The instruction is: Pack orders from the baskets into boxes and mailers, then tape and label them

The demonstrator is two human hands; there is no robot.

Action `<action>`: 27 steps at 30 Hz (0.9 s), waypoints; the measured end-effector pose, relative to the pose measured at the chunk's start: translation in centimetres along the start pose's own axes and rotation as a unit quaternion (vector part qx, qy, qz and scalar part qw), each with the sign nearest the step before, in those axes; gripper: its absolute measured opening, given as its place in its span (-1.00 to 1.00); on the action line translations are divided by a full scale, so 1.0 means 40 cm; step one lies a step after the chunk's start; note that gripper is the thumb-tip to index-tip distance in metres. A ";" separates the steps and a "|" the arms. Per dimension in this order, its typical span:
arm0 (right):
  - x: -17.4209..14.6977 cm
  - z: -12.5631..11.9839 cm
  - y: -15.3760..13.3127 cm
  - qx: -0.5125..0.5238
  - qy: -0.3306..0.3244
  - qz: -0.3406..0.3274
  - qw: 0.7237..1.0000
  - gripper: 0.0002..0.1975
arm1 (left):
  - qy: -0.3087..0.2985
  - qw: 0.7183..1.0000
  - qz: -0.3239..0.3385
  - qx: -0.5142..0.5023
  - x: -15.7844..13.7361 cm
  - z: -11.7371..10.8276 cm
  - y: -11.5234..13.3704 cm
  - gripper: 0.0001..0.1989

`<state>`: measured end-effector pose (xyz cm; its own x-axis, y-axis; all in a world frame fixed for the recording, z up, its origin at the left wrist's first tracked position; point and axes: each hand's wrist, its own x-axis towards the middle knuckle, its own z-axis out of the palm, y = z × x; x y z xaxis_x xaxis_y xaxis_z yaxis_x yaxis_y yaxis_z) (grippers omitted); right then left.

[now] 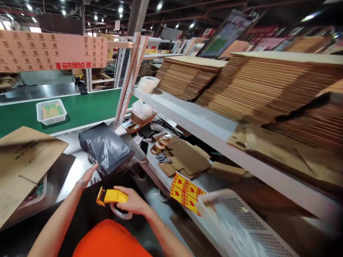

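Observation:
A package wrapped in black plastic (107, 146) lies at the edge of the steel table, its near end sticking out past the edge. My left hand (89, 175) is at its near left corner, thumb on the plastic and the other fingers partly hidden lower down. In front of my body, my right hand (132, 201) is closed around a yellow tape dispenser (115, 195). Its roll of clear tape hangs below my fingers, and the toothed end points left.
Flat cardboard (29, 157) lies over a white basket at left. Behind runs a green conveyor belt (85, 103) carrying a white basket (52, 121). On the right, a shelf (187, 114) bears stacked cartons (246, 89) and a tape roll (148, 85); below stands a perforated white basket (227, 198).

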<state>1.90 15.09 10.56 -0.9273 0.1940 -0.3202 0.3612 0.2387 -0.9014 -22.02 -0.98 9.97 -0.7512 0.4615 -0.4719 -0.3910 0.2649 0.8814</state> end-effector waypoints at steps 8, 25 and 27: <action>-0.001 -0.265 -0.196 -0.109 0.032 -0.137 0.984 -0.33 | -0.127 0.980 -0.029 -0.153 -0.150 0.108 0.006 -0.33; 0.474 -0.661 -0.171 -0.439 0.035 -0.385 0.811 -0.14 | 0.336 0.939 0.073 0.000 0.015 0.060 0.081 -0.61; 0.550 -0.773 -0.138 -0.437 0.070 -0.393 0.806 -0.15 | 0.395 0.917 0.040 0.041 0.006 -0.002 0.059 -0.58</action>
<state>-17.44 47.46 17.48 -0.9054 -0.2530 0.3408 -0.3440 0.9078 -0.2399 -23.18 -0.32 11.93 -0.9394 -0.2655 -0.2168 -0.3005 0.3338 0.8935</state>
